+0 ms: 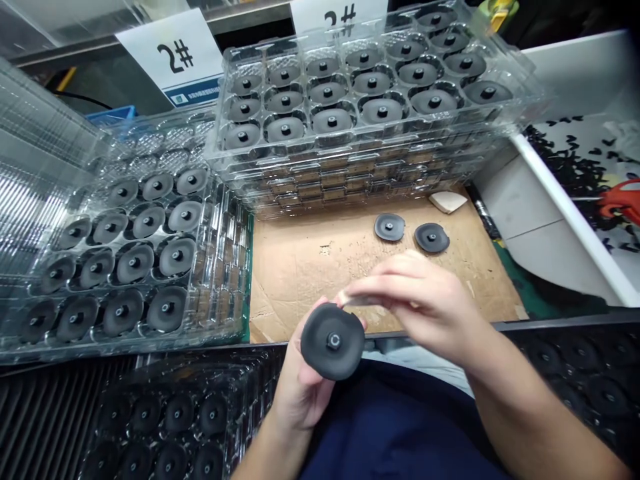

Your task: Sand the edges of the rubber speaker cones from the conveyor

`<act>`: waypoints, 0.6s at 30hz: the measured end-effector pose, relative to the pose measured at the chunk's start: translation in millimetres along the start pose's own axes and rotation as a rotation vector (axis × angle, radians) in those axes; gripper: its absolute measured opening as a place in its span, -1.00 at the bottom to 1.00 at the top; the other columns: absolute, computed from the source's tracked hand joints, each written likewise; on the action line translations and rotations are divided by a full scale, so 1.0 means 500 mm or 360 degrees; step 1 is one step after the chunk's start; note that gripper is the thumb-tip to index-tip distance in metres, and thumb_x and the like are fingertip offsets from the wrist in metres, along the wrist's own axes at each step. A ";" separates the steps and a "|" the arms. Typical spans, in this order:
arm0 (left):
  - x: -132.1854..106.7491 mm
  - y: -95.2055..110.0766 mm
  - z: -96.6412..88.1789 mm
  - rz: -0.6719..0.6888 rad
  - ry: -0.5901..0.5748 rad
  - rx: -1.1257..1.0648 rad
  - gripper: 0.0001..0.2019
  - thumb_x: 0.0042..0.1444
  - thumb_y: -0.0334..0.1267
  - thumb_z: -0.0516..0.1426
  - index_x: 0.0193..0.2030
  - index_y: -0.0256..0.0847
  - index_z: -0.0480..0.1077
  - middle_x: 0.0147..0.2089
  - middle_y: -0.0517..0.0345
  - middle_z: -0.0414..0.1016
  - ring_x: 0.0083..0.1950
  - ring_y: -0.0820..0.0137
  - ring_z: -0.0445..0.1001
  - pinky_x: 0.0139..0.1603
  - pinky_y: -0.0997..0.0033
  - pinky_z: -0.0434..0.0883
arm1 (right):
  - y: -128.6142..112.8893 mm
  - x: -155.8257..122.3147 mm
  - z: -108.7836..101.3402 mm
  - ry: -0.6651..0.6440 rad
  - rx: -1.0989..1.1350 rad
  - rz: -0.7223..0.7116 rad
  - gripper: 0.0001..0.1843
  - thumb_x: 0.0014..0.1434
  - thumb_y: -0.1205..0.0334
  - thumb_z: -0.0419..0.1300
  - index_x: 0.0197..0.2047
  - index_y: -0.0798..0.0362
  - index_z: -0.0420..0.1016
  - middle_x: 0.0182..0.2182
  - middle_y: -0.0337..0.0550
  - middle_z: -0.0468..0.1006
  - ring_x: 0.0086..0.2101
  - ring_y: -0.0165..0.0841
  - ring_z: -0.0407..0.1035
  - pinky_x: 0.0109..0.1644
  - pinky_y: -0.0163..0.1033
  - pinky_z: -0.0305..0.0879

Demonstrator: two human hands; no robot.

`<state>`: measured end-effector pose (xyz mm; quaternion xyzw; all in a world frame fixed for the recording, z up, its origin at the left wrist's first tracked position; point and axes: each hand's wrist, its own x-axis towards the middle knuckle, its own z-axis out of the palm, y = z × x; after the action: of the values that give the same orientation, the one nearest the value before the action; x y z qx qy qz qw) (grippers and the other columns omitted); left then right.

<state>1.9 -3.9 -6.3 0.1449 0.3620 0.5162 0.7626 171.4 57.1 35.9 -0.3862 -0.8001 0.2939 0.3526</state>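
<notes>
I log one black rubber disc (333,353), round, its metal hub (334,341) facing up toward the camera, tilted slightly and cupped in the left hand (300,393). The right hand (415,300) pinches a pale strip (357,301) at the disc's upper edge; I cannot tell its material. Two matching discs (389,227) lie flat on cardboard (310,280), well beyond.

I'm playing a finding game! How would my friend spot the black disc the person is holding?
Find the brown cardboard between the clear trays. At its near edge, the left hand holds the black disc, with the right hand at its rim. Every other disc lies in a tray or on the cardboard; only this one is held.
</notes>
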 end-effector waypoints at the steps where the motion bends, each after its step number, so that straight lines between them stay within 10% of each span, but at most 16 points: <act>1: 0.000 0.003 -0.001 0.0015 -0.0023 -0.0057 -0.38 -0.37 -0.01 0.39 -0.04 0.10 0.46 0.04 0.20 0.52 -0.04 0.25 0.53 0.12 0.24 0.36 | 0.014 -0.007 0.000 0.0046 0.0035 0.0164 -0.74 0.24 0.45 0.03 -0.15 0.05 0.52 -0.32 -0.19 0.55 -0.31 -0.41 0.36 -0.23 -0.27 0.18; 6: -0.002 0.012 -0.005 0.0020 -0.0018 -0.0160 -0.44 -0.32 -0.03 0.37 -0.06 0.08 0.47 0.01 0.19 0.55 0.00 0.24 0.51 0.12 0.27 0.35 | 0.060 -0.073 0.052 -0.0014 0.0261 0.0736 -0.78 0.24 0.31 0.08 -0.10 0.01 0.52 -0.28 -0.16 0.56 -0.30 -0.38 0.41 -0.28 -0.30 0.30; 12: 0.004 0.012 -0.006 0.0007 0.0029 -0.0116 -0.41 -0.32 -0.09 0.39 -0.04 0.01 0.45 0.01 0.16 0.53 -0.03 0.24 0.52 0.07 0.32 0.39 | 0.062 -0.099 0.080 0.0047 0.0250 0.0911 -0.77 0.22 0.21 0.11 -0.14 0.06 0.54 -0.29 -0.10 0.59 -0.33 -0.32 0.45 -0.30 -0.23 0.37; 18: 0.004 0.003 0.014 -0.0006 0.0211 -0.0071 -0.50 -0.25 -0.21 0.38 -0.07 -0.04 0.46 -0.08 0.22 0.57 -0.05 0.33 0.50 -0.04 0.50 0.42 | -0.050 -0.017 0.052 0.0480 0.0192 0.0436 -0.75 0.24 0.32 0.07 -0.02 0.05 0.45 -0.20 -0.12 0.55 -0.27 -0.36 0.41 -0.28 -0.30 0.37</act>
<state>6.2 -0.4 -1.1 0.0928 0.4004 0.5311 0.7410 144.4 31.8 36.5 -0.5091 -0.6593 0.3253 0.4476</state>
